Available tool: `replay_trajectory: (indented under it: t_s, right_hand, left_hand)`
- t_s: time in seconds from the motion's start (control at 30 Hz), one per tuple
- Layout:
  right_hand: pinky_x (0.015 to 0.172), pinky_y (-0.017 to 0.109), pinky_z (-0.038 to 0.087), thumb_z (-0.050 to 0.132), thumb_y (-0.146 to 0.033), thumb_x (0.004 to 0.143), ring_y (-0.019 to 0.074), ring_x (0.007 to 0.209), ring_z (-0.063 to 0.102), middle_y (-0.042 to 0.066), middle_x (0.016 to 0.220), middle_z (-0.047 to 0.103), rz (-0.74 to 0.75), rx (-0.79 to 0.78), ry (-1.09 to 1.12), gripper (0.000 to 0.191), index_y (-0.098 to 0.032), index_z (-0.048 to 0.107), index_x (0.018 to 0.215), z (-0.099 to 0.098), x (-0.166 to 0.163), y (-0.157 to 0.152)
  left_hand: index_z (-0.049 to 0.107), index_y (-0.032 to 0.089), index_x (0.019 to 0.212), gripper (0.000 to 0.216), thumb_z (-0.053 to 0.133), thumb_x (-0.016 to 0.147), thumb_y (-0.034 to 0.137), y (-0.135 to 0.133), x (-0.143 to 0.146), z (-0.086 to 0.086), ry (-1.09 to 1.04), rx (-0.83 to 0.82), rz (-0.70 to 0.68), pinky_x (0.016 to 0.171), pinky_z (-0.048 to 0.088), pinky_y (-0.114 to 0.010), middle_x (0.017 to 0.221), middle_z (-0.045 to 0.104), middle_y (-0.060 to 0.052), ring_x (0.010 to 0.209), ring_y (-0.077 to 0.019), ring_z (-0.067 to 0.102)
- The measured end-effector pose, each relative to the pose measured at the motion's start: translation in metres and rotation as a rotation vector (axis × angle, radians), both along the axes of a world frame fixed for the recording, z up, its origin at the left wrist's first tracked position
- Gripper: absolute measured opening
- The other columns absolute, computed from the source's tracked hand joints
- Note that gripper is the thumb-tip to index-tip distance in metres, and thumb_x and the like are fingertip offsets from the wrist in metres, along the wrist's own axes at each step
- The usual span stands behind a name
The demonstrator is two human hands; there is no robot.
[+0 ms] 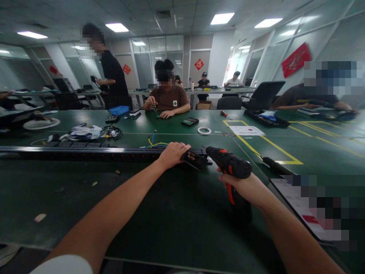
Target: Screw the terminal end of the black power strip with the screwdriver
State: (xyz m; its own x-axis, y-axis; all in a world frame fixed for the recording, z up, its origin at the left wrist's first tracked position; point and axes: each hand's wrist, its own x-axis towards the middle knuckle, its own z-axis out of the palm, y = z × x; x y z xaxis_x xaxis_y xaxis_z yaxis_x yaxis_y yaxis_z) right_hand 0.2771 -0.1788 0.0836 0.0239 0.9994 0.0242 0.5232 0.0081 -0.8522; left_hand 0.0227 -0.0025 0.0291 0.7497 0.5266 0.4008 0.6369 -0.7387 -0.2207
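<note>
My right hand (241,186) is wrapped around the grip of a black and orange cordless drill (229,161), its nose pointing left and away from me. My left hand (173,154) is closed over a black block-like piece (196,159) with gold-coloured marks, tilted at the right end of a long black power strip (94,155). Under that palm, the exact grip is hidden. The drill's tip is just right of the block, apparently not touching it. Yellow, green and blue wires (155,144) rise behind the strip near my left hand.
Across the green table (159,213) sits a person in a brown shirt (168,97). A white tape roll (204,131), black box (190,121), screwdriver (224,113) and paper sheet (246,130) lie beyond the strip. Cables and bags (88,132) are left; a clipboard (296,205) is right.
</note>
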Motion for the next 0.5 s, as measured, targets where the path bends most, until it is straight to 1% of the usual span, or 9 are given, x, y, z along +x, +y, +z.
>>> replay_trajectory:
  t_s: [0.13,0.3,0.4,0.5]
  right_hand:
    - [0.065,0.036,0.048,0.069,-0.034,0.075,0.0234,0.066,0.063,-0.001,0.067,0.063,-0.025,-0.001,-0.016,0.021,-0.022,0.069,0.093,0.002,-0.001,-0.001]
    - [0.066,0.036,0.049,0.069,-0.034,0.075,0.0236,0.068,0.064,-0.001,0.069,0.064,-0.015,-0.008,-0.033,0.023,-0.022,0.069,0.094,0.001,0.001,0.001]
    - [0.066,0.036,0.048,0.068,-0.034,0.076,0.0235,0.068,0.063,-0.001,0.069,0.064,-0.029,0.001,-0.033,0.024,-0.022,0.069,0.096,0.001,0.003,0.001]
    - [0.064,0.035,0.047,0.068,-0.034,0.076,0.0230,0.067,0.062,-0.001,0.068,0.063,-0.048,0.008,-0.034,0.024,-0.022,0.069,0.097,0.001,0.003,0.000]
  left_hand:
    - [0.046,0.019,0.143,0.058,0.067,0.093,0.039,0.011,0.000,0.003,0.015,-0.030,0.015,0.092,0.043,-0.040,0.129,0.064,-0.013,0.112,-0.0299,0.062]
    - [0.047,0.018,0.143,0.062,0.063,0.095,0.053,0.027,0.002,0.010,0.028,-0.066,0.005,0.089,0.044,-0.038,0.123,0.068,-0.013,0.109,-0.0303,0.066]
    - [0.046,0.016,0.143,0.071,0.062,0.093,0.063,0.035,0.003,0.015,-0.004,-0.086,0.001,0.089,0.046,-0.039,0.119,0.070,-0.014,0.107,-0.0315,0.068]
    - [0.045,0.018,0.143,0.074,0.060,0.091,0.069,0.042,0.005,0.021,-0.017,-0.148,0.005,0.090,0.048,-0.039,0.115,0.072,-0.014,0.106,-0.0325,0.070]
